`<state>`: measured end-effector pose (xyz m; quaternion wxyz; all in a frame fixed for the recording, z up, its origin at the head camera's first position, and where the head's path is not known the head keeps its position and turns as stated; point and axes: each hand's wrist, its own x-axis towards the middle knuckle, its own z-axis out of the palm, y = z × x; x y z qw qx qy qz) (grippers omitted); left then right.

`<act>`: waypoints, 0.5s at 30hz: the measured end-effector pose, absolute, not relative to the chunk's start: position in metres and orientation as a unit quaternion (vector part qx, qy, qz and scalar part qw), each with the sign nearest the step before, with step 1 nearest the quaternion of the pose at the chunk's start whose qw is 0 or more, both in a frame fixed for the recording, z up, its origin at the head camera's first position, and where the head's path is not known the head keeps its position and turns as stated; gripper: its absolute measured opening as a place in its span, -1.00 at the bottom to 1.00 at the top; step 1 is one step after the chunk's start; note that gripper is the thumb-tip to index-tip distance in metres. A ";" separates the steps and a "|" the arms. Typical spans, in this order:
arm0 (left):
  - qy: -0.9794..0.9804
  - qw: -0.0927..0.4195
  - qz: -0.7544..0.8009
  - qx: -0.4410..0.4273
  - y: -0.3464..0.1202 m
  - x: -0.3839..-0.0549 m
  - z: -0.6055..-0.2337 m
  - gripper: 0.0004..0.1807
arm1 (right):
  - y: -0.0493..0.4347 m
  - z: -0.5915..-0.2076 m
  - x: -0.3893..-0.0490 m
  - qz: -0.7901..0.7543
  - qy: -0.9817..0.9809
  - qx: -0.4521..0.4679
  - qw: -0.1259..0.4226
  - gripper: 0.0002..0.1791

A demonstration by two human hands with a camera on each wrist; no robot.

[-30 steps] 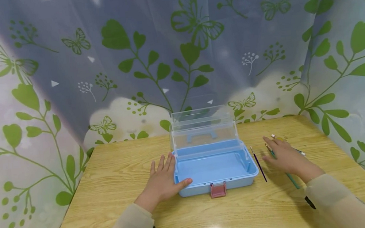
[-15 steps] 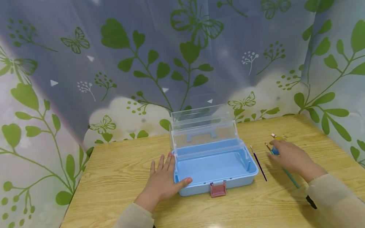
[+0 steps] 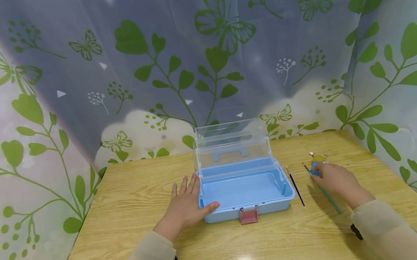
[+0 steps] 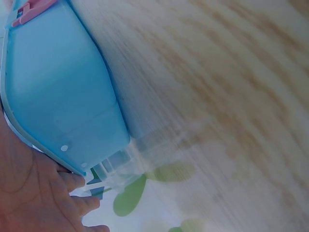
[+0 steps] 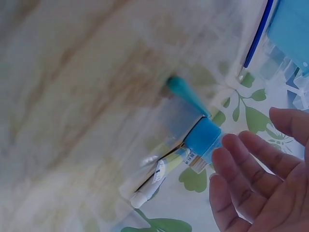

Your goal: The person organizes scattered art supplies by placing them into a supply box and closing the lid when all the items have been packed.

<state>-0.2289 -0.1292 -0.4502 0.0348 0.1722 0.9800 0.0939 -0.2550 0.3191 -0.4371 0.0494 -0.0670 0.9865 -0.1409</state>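
A light blue plastic box [image 3: 244, 191] with a pink latch [image 3: 249, 215] stands with its clear lid [image 3: 233, 150] raised. My left hand [image 3: 185, 205] lies spread against its left end, thumb over the front rim. In the left wrist view, the fingers [image 4: 87, 205] extend past the box's corner. My right hand [image 3: 338, 180] reaches a small blue-capped container [image 5: 203, 135], fingertips right at the blue part, fingers only loosely bent. Beneath that hand lies a teal-handled paintbrush [image 3: 330, 200]. A tube with a white cap [image 5: 141, 199] lies beside the container.
A dark purple paintbrush [image 3: 296, 188] lies along the box's right side. Something yellow [image 3: 317, 159] sits just beyond my right fingers. The wooden table [image 3: 134, 177] ends at a curtain [image 3: 172, 66] printed with leaves and butterflies, which also runs along both sides.
My right hand has drawn its fingers in and lowered onto the blue-capped container, uncovering more of the blue and yellow items. My left hand and the box have stayed put.
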 end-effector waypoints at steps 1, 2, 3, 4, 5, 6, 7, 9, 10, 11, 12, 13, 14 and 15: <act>0.980 0.037 0.090 0.171 -0.129 -0.229 -0.450 0.24 | 0.320 -0.438 -0.255 -0.140 0.987 -0.064 0.053 -0.60; 0.981 0.039 0.088 0.171 -0.128 -0.229 -0.450 0.24 | 0.321 -0.439 -0.255 -0.139 0.987 -0.061 0.055 -0.60; 0.981 0.039 0.089 0.170 -0.128 -0.229 -0.450 0.24 | 0.322 -0.439 -0.255 -0.139 0.987 -0.058 0.059 -0.59; 0.980 0.039 0.090 0.171 -0.128 -0.229 -0.450 0.23 | 0.323 -0.440 -0.255 -0.139 0.987 -0.056 0.062 -0.58; 0.980 0.039 0.090 0.170 -0.128 -0.229 -0.450 0.23 | 0.324 -0.441 -0.256 -0.140 0.986 -0.054 0.065 -0.57; 0.981 0.040 0.091 0.169 -0.129 -0.229 -0.450 0.23 | 0.325 -0.442 -0.256 -0.143 0.986 -0.052 0.068 -0.56; 0.981 0.039 0.092 0.169 -0.129 -0.229 -0.450 0.23 | 0.327 -0.444 -0.257 -0.144 0.986 -0.052 0.071 -0.56; 0.981 0.040 0.094 0.168 -0.129 -0.230 -0.451 0.22 | 0.329 -0.445 -0.258 -0.146 0.985 -0.051 0.076 -0.55; 0.981 0.040 0.093 0.167 -0.129 -0.230 -0.452 0.22 | 0.329 -0.446 -0.258 -0.147 0.985 -0.052 0.077 -0.54; 0.981 0.039 0.091 0.167 -0.129 -0.230 -0.452 0.22 | 0.330 -0.447 -0.258 -0.148 0.985 -0.053 0.077 -0.54; 0.981 0.038 0.091 0.168 -0.129 -0.231 -0.453 0.22 | 0.331 -0.447 -0.259 -0.148 0.984 -0.055 0.078 -0.55; 0.981 0.038 0.091 0.168 -0.129 -0.231 -0.453 0.22 | 0.332 -0.447 -0.259 -0.150 0.984 -0.058 0.079 -0.55; 0.981 0.038 0.090 0.169 -0.129 -0.231 -0.453 0.22 | 0.333 -0.448 -0.260 -0.154 0.983 -0.061 0.081 -0.55; 0.981 0.037 0.090 0.169 -0.129 -0.232 -0.454 0.23 | 0.333 -0.448 -0.260 -0.158 0.982 -0.063 0.083 -0.55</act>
